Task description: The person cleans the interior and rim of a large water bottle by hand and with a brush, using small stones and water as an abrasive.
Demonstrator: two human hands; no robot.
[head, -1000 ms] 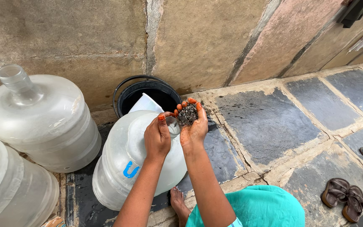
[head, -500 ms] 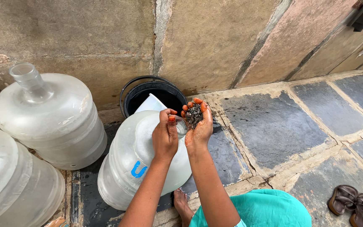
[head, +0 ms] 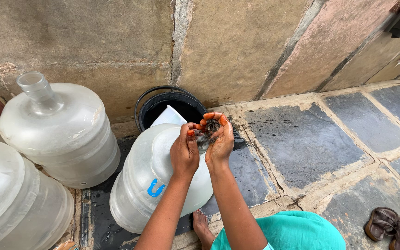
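Note:
A large clear water jug (head: 149,180) with a blue mark stands tilted on the wet floor in front of me. Over its neck my right hand (head: 217,141) is cupped around a small heap of dark gritty stuff (head: 212,126). My left hand (head: 184,152) is closed around the jug's mouth, right beside the right palm. The fingertips of both hands are stained orange. The mouth itself is hidden behind my hands.
A black bucket (head: 167,105) with a white piece in it stands against the stone wall (head: 237,41). Two more clear jugs (head: 61,132) (head: 10,203) sit at the left. Brown sandals (head: 392,228) lie on the stone slabs at lower right. My bare foot (head: 202,226) rests below the jug.
My hands have stayed together over the jug's neck; the right palm has tipped a little and the heap of grit looks smaller. The view has shifted slightly.

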